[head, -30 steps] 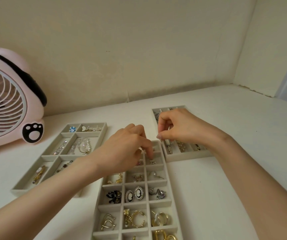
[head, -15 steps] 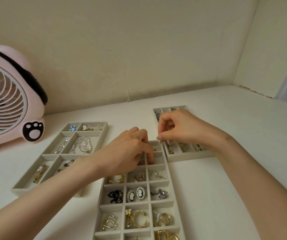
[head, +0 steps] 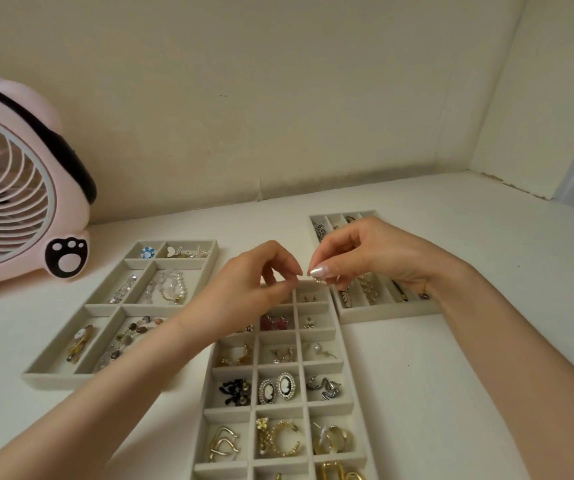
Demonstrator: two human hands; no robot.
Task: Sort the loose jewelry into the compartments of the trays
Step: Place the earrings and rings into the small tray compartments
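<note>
Your right hand (head: 365, 258) has its thumb and forefinger pressed together on a tiny metal piece (head: 318, 280), which hangs just below the pale thumbnail; the other fingers curl loosely behind it. Your left hand (head: 250, 289) comes in from the other side, its thumb and forefinger tips drawn close and almost meeting that pinch, but I cannot tell whether anything sits between them or whether they touch the piece. Directly beneath the pinch is the far right corner of the centre tray (head: 342, 344), and the compartment under your fingertips already holds a pair of small studs (head: 309, 298). One row nearer to you from there lie the red earrings (head: 275, 322), partly behind your left wrist. Nearer still is a pearl earring (head: 316, 348), then the cameo pair (head: 276, 388) with the black bow earrings (head: 235, 391) beside it, and closest to you the gold hoops (head: 282, 441). Behind your right hand and under its wrist sits the long-slotted tray (head: 389, 315), touching the centre tray's far corner. Out past your left forearm is the wide tray (head: 53, 379) with a pearl bracelet (head: 171, 285) in it. Beyond that tray stands a pink fan (head: 11, 188). All three trays rest on the white table (head: 451, 375).
</note>
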